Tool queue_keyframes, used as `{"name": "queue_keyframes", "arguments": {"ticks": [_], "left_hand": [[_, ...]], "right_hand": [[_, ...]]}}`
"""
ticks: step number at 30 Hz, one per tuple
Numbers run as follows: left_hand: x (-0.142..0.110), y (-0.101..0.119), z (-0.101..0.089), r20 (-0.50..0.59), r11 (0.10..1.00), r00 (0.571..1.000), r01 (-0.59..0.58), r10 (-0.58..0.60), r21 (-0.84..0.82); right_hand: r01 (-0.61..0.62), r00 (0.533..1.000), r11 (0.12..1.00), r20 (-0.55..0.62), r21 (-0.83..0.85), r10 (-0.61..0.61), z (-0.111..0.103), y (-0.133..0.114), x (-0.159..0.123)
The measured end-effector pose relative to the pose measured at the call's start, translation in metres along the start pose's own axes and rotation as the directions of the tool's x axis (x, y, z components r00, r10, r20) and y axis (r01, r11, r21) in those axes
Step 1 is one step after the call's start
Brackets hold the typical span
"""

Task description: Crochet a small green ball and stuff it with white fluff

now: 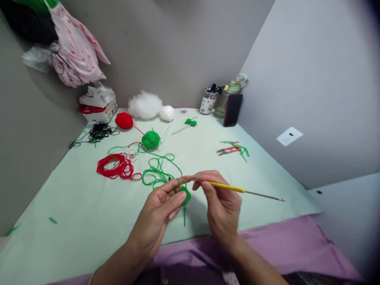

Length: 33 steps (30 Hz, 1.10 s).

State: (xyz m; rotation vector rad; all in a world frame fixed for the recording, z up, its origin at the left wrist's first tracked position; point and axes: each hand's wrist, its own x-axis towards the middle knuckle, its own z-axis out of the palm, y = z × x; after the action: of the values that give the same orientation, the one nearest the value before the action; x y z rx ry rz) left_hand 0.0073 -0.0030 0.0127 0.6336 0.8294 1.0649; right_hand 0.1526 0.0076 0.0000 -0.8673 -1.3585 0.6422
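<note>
My left hand pinches a small green crocheted piece just above the pale green table, its fingers closed round it. My right hand is closed on a crochet hook with a yellow handle; the metal shaft points right and the hook end meets the green piece. Loose green yarn trails from the piece back to a green yarn ball.
A red yarn tangle, red ball, black yarn, white ball and white stuffing lie further back. Snips sit right of centre. A phone, bottle and pen jar stand in the corner.
</note>
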Motion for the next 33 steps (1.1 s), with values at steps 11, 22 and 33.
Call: {"name": "queue_keyframes", "arguments": {"ticks": [11,22,33], "left_hand": [[0.004,-0.002,-0.006,-0.007,0.996,1.0,-0.009,0.009,-0.09],[0.002,0.001,-0.004,-0.015,0.999,1.0,-0.017,0.017,-0.04],[0.003,-0.002,-0.004,-0.028,0.998,0.999,-0.028,0.026,-0.063]], "right_hand": [[-0.079,0.997,0.983,0.02,0.166,0.077,-0.011,0.0,-0.001],[-0.076,0.993,0.987,0.096,0.144,0.062,-0.009,-0.004,-0.003],[-0.046,0.994,0.995,0.103,0.084,0.037,-0.009,-0.004,-0.005]]}}
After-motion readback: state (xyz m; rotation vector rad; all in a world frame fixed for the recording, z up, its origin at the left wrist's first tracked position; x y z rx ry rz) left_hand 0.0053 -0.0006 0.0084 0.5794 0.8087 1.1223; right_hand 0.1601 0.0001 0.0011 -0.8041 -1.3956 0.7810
